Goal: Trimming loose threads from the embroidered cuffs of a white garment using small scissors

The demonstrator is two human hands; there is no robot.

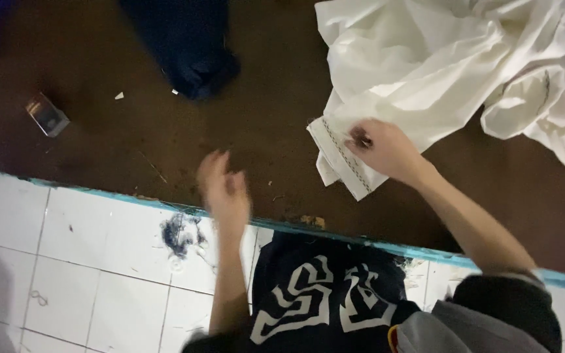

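A crumpled white cloth [426,59] lies on the dark brown surface [99,144] at the upper right. Its near corner has a hem with a dark stitched line. My right hand [384,149] pinches that hemmed corner between fingers and thumb. My left hand [223,186] hovers blurred above the brown surface near its blue front edge, fingers loosely apart, holding nothing. It is well left of the cloth.
A dark blue garment [191,46] lies at the top centre. A small box [46,115] sits at the left. A blue edge strip [132,196] borders the surface; below are white floor tiles [67,261] with a tuft of dark threads [181,234].
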